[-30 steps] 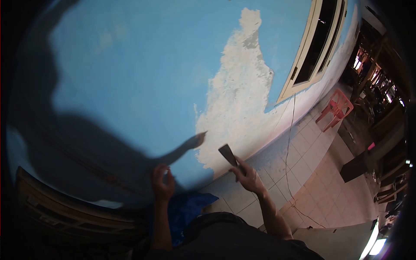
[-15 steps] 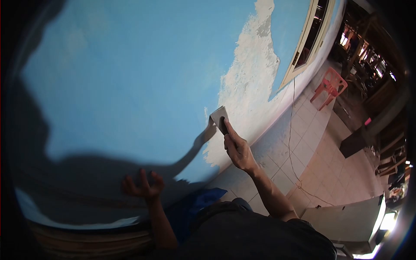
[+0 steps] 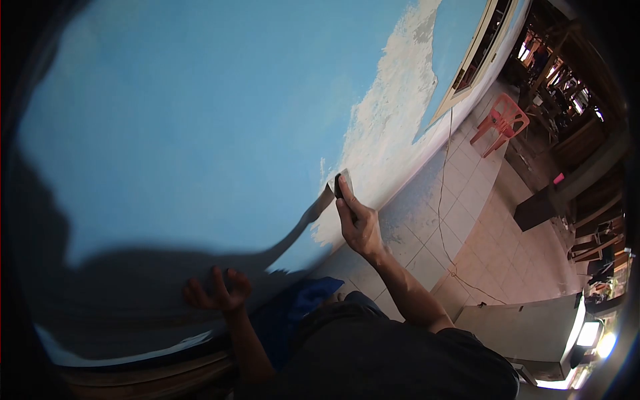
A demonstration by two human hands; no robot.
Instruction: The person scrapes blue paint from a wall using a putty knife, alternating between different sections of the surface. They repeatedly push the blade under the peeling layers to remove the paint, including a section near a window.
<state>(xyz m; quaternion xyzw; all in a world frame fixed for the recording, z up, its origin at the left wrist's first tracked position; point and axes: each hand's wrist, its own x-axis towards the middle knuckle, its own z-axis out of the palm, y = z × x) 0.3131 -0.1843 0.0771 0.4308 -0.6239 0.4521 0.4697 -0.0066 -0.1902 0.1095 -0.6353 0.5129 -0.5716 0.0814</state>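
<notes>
My right hand (image 3: 361,231) is wrapped round the dark handle of a scraper (image 3: 345,175), with a finger stretched along it. The scraper's blade lies close against the blue wall (image 3: 220,133), at the edge of a rough whitish patch (image 3: 383,113) where the blue paint is absent. Its shadow runs down and left from the blade. Lower left, in deep shade, my left hand (image 3: 219,291) is held near the wall with its fingers spread and nothing between them.
A window frame (image 3: 470,73) is set in the wall at upper right. On the tiled floor (image 3: 460,193) stands a red plastic chair (image 3: 501,123), and a thin cord (image 3: 441,227) trails across the tiles. A pale box-like piece (image 3: 520,327) stands at lower right; blue cloth (image 3: 310,300) lies low by the wall.
The scraper has turned, so less of its blade face shows, and my right hand has shifted slightly. My left hand stays spread near the wall. The whole view has swung a little.
</notes>
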